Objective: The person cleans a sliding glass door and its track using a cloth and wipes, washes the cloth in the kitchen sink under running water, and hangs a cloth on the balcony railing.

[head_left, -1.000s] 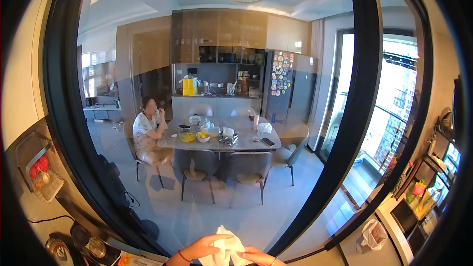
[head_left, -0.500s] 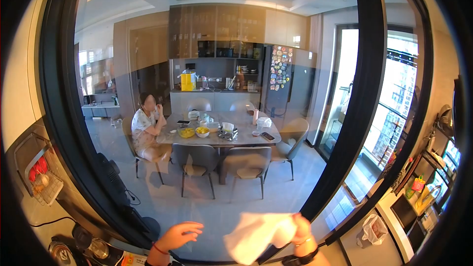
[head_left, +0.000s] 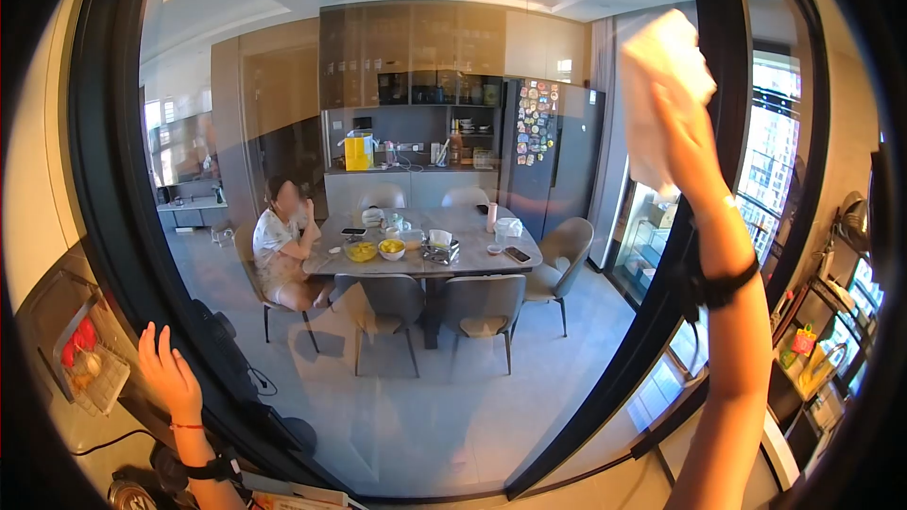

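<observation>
Since last frame we are raising the white cloth (head_left: 659, 52) high right; our right hand (head_left: 690, 137) is gripping it, left hand (head_left: 174, 374) hanging spread, empty; black frame (head_left: 729, 33) could be snagging loose folds.

White cloth (head_left: 665, 45), black frame (head_left: 104, 151), grey chairs (head_left: 383, 297)

On the table (head_left: 474, 238), a clear bowl (head_left: 360, 252) and a white bowl (head_left: 392, 254) of yellow food are set side by side, near a tissue box (head_left: 440, 250). Toward the right end, a pink bottle (head_left: 491, 217), a white bundle (head_left: 509, 227) and a phone (head_left: 517, 253) are placed.
</observation>
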